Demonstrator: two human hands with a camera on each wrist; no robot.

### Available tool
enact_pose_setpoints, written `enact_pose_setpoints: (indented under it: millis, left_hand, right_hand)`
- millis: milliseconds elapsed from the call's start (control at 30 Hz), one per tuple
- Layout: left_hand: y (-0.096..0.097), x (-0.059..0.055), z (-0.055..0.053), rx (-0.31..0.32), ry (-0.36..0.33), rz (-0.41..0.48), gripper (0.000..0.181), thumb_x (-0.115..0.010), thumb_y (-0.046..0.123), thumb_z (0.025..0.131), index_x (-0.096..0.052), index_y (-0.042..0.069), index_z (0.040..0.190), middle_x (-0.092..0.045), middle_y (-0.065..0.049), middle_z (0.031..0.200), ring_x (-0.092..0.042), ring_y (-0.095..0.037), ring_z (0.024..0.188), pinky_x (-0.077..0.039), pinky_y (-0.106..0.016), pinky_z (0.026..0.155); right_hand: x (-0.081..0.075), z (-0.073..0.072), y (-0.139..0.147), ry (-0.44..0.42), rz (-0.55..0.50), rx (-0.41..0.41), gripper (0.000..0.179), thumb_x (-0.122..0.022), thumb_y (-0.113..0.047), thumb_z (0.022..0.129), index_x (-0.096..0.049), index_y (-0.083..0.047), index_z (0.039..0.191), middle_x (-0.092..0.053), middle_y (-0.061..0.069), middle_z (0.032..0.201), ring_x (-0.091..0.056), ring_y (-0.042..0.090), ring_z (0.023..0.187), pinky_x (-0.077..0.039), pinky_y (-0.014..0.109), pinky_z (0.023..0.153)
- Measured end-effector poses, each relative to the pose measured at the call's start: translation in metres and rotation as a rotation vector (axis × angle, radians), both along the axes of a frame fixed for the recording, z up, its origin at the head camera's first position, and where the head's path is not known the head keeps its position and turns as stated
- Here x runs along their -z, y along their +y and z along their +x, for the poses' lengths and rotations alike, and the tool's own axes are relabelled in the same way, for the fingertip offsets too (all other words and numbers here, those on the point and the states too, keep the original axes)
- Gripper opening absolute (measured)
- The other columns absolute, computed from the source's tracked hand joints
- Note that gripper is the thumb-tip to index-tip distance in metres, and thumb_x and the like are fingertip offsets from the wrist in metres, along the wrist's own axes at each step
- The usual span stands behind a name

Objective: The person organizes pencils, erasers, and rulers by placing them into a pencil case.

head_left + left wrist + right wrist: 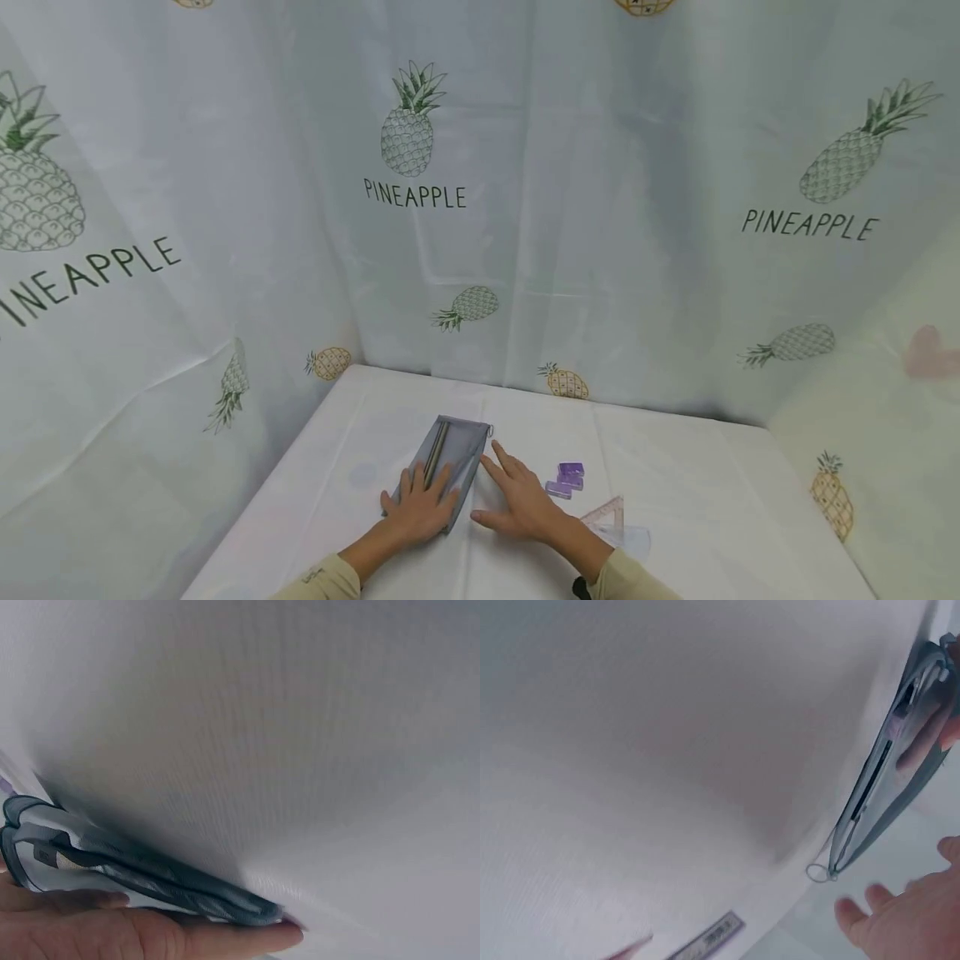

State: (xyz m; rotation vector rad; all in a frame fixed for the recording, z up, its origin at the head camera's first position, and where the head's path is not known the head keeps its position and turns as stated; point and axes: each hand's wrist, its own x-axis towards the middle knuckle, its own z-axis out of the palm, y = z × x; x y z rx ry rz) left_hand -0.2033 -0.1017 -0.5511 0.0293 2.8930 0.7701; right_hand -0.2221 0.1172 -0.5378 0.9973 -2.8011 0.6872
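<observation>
We're counting 2 hands [420,510] and 1 gray pouch [463,450]! The tally's climbing: 3 purple blocks [572,470], 1 pink triangle [618,512], 1 clear piece [639,540], 1 table [712,500]!

In the head view, the word "PINEAPPLE" [415,194] is being shown in dark capitals on the pale curtain [600,250], at upper centre. The same word is being shown at upper right and at left, where its beginning is being cut by the frame edge. At the bottom of the right wrist view, a barcode [720,930] is being carried by a purple-edged strip [697,949]. Small lettering on the left sleeve [324,582], bottom of the head view, is being left unreadable.
</observation>
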Motion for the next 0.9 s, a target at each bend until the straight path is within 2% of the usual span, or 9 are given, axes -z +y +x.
enact_pose_setpoints:
  millis: [100,167,400,567,767,900]
  left_hand:
    - [-0.001,-0.001,-0.002,0.007,-0.028,0.002,0.060,-0.033,0.054,0.102,-0.040,0.022,0.152,-0.018,-0.029,0.161,-0.008,-0.058,0.146,-0.003,-0.087,0.099]
    - [-0.001,-0.002,-0.003,0.005,-0.042,0.000,0.059,-0.033,0.053,0.102,-0.040,0.021,0.152,-0.018,-0.030,0.161,-0.008,-0.059,0.146,-0.002,-0.087,0.098]
    - [0.000,-0.006,-0.001,0.004,-0.051,-0.022,0.056,-0.034,0.048,0.103,-0.041,0.020,0.151,-0.020,-0.029,0.160,-0.010,-0.057,0.146,-0.005,-0.087,0.099]
    - [-0.002,-0.004,-0.001,0.011,-0.053,-0.004,0.056,-0.031,0.048,0.104,-0.040,0.021,0.152,-0.019,-0.028,0.161,-0.010,-0.055,0.147,-0.005,-0.086,0.101]
    - [-0.004,-0.003,-0.003,0.017,-0.064,0.022,0.056,-0.029,0.049,0.105,-0.039,0.021,0.153,-0.017,-0.027,0.162,-0.008,-0.055,0.148,-0.003,-0.085,0.101]
    - [-0.005,-0.002,-0.002,0.032,-0.073,0.005,0.056,-0.028,0.048,0.105,-0.039,0.021,0.153,-0.017,-0.027,0.162,-0.007,-0.054,0.148,-0.002,-0.085,0.102]
  right_hand:
    - [0.000,0.002,0.006,0.054,0.047,0.000,0.086,-0.053,-0.067,0.090,-0.027,-0.021,0.158,-0.009,0.014,0.166,-0.030,0.044,0.145,-0.033,0.064,0.109]
    - [0.000,0.003,0.008,0.073,0.062,-0.004,0.085,-0.051,-0.068,0.090,-0.025,-0.023,0.158,-0.006,0.014,0.167,-0.027,0.045,0.146,-0.031,0.066,0.110]
    - [0.009,-0.002,0.021,0.025,0.118,0.004,0.086,-0.046,-0.072,0.090,-0.023,-0.025,0.159,0.000,0.011,0.167,-0.019,0.044,0.150,-0.024,0.068,0.112]
    - [0.008,-0.011,0.038,0.008,0.089,0.045,0.087,-0.051,-0.070,0.090,-0.026,-0.023,0.158,-0.003,0.013,0.167,-0.022,0.047,0.148,-0.023,0.068,0.112]
    - [0.009,-0.019,0.059,0.034,0.076,0.080,0.087,-0.055,-0.067,0.089,-0.031,-0.017,0.156,-0.007,0.016,0.167,-0.025,0.049,0.145,-0.024,0.069,0.111]
    - [0.014,-0.025,0.075,0.024,0.079,0.114,0.088,-0.055,-0.068,0.088,-0.031,-0.017,0.156,-0.008,0.016,0.167,-0.026,0.049,0.145,-0.023,0.069,0.111]
